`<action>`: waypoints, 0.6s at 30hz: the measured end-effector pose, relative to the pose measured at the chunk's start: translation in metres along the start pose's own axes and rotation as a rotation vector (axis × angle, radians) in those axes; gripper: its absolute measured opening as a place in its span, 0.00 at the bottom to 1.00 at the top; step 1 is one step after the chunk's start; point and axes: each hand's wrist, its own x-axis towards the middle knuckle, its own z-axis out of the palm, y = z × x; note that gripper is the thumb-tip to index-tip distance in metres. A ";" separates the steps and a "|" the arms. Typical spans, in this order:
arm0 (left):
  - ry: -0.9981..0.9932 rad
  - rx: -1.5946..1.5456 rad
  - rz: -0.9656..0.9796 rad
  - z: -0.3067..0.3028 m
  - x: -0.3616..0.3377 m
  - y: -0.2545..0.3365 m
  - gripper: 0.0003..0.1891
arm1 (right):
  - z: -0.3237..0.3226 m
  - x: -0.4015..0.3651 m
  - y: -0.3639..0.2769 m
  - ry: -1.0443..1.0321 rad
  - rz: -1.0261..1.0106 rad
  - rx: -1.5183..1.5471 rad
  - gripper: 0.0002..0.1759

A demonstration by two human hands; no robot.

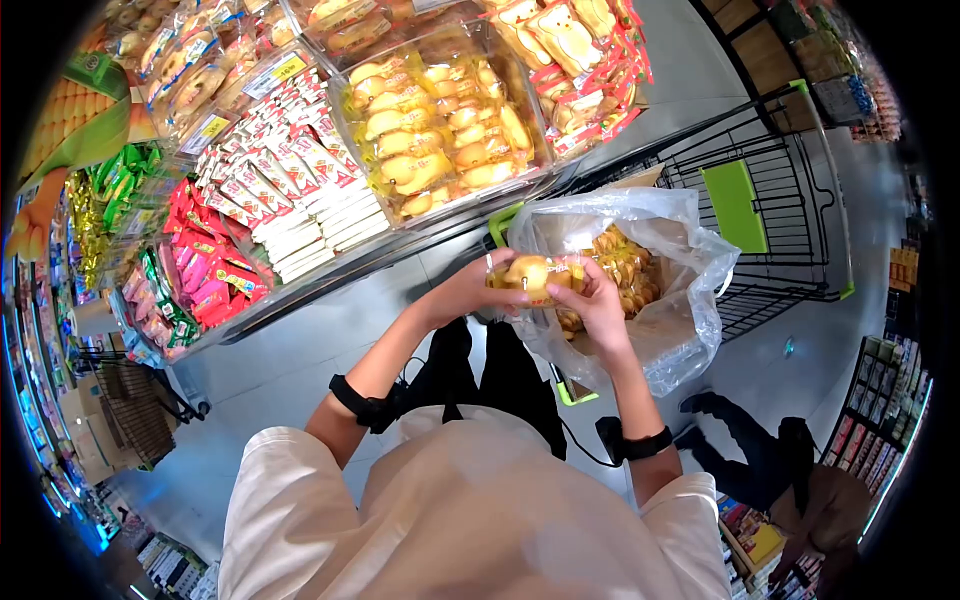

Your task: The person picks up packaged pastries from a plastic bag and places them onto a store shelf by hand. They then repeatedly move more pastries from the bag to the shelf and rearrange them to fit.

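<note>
Between my two hands I hold a small packaged bread [534, 277] in clear and yellow wrapping. My left hand [474, 290] grips its left end, and my right hand [597, 305] pinches its right side. Just beyond and to the right, a large clear plastic bag [690, 335] gapes at the top. Inside it lie several more packaged breads [635, 262] of the same golden look. The held bread is over the bag's near left edge. A clear bin of similar packaged breads [410, 172] stands on the display ahead.
A black wire shopping cart [785, 180] with a green panel [735, 207] stands right, around the bag. Bins of white-and-red wrapped bars [290, 175] and pink packets [207, 265] fill the display at left. Another person [780, 450] is at lower right. A brown cart [135, 405] stands far left.
</note>
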 end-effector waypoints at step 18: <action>0.270 0.105 0.062 0.047 0.081 -0.050 0.17 | -0.149 -0.013 0.049 0.620 0.290 -0.035 0.08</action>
